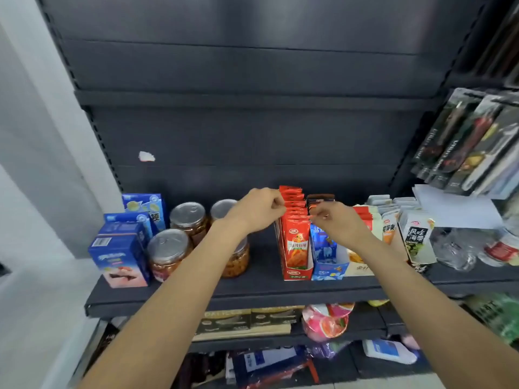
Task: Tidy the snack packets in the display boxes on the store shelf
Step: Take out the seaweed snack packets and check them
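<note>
A red display box [298, 272] stands on the dark shelf [252, 287], filled with a row of upright red snack packets [297, 242]. My left hand [259, 209] pinches the top left edge of the packets near the row's front. My right hand [337, 221] pinches the top right corner of the front red packet. To the right stands a blue display box [328, 269] with dark packets [320, 199] at its back, partly hidden by my right hand. Further right are a cream display box [361, 269] and white packets [418, 240].
Clear jars with silver lids [168, 252] and blue cartons [119, 256] stand on the shelf's left part. Glass items [455, 251] sit at the far right. Hanging packs [474, 144] fill the neighbouring rack. Lower shelves hold assorted goods [327, 322].
</note>
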The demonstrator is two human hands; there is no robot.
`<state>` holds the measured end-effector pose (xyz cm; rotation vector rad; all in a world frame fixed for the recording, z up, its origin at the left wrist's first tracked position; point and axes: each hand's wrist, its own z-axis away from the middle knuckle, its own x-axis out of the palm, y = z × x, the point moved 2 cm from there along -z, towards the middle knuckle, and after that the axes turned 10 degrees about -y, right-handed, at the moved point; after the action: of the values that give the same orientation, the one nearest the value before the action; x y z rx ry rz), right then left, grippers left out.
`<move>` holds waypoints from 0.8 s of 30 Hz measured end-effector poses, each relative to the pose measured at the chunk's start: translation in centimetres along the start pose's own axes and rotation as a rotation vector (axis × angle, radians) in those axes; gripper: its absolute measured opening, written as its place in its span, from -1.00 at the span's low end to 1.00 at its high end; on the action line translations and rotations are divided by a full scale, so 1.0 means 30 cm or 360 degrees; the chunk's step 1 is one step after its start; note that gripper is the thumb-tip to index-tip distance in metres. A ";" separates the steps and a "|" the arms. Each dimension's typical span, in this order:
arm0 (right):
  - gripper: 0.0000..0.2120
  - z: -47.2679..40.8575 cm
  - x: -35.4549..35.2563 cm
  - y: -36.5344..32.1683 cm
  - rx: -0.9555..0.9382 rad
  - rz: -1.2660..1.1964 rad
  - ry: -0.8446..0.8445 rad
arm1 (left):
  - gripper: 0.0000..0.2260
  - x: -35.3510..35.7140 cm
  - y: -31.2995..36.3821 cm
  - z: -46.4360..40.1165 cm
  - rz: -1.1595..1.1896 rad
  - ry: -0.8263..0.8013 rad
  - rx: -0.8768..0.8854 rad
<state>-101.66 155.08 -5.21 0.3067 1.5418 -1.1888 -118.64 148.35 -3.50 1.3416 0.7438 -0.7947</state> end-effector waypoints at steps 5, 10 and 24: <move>-0.81 -0.124 -0.083 0.116 0.0204 -0.0013 0.0085 | -0.77 0.008 0.022 -0.274 0.0068 -0.0122 0.0156; -0.79 -0.150 -0.165 0.246 0.0372 -0.0094 0.0180 | -0.76 0.088 0.138 -0.448 0.0080 -0.0296 0.0325; -0.82 -0.180 -0.385 0.697 0.0347 -0.0090 0.0197 | -0.81 0.308 0.363 -0.753 0.0051 -0.0344 0.0204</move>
<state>-85.57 173.49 -6.72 0.4912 1.5369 -1.4084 -104.75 170.86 -7.39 1.3525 0.5070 -0.9578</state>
